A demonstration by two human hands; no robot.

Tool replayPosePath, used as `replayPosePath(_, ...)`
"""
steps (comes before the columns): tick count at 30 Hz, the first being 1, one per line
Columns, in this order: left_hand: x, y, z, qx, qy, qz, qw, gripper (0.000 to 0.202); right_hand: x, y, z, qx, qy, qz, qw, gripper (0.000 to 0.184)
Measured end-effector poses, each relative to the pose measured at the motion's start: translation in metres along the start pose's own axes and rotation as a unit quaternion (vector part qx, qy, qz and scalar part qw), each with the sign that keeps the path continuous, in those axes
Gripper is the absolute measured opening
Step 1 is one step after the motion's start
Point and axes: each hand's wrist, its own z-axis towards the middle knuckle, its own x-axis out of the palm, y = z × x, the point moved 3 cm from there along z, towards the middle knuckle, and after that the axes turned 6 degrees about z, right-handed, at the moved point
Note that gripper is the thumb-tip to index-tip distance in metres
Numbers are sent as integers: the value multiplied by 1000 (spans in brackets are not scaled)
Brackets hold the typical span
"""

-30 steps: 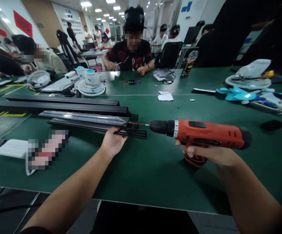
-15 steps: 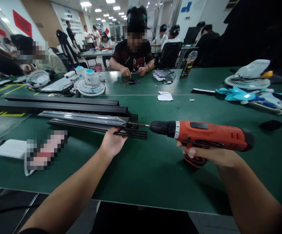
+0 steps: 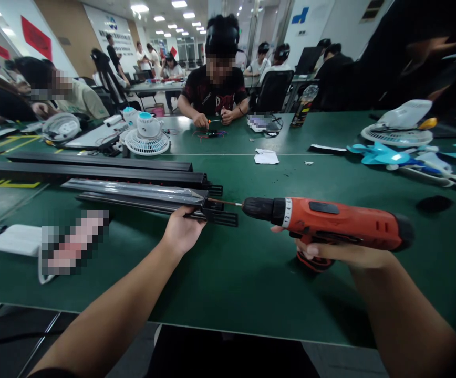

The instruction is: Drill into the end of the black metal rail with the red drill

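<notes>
My right hand (image 3: 318, 252) is closed around the grip of a red and black cordless drill (image 3: 342, 220). The drill points left, and its long thin bit (image 3: 224, 202) reaches to the end of a black metal rail (image 3: 208, 202); whether the tip sits in a screw is hidden. Clear plastic film covers the top of this rail. Closed on the rail near its right end is my left hand (image 3: 183, 231), with its fingers hidden underneath. Slotted black brackets (image 3: 226, 218) stick out past the rail's end.
Behind lie more long black rails (image 3: 113, 170). White fan parts (image 3: 147, 139) stand at the back left, blue fan blades (image 3: 381, 153) at the right. A white box (image 3: 15, 239) lies at the left. Across the green table (image 3: 251, 273), a person (image 3: 216, 84) holds a screwdriver over wires.
The drill has shifted very slightly, its rear end a little lower. One finger of my right hand has stretched forward under the drill's collar. My left hand and the rail stay put.
</notes>
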Motion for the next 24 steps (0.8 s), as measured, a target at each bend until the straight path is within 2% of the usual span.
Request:
replayPosePath(6,4,0,-4,-4,-12,-3,1000,49,1,-3,1,-30,-30,26,999,27)
replayPosePath(9,3,0,-3,-7,-17,-1,1000,45,1,-7,3,-24,-32,28,999,20)
replayPosePath(24,-5,1,2,-15,-5,-7,1000,44,-8,-21,-4,-15,-48,30,998,23)
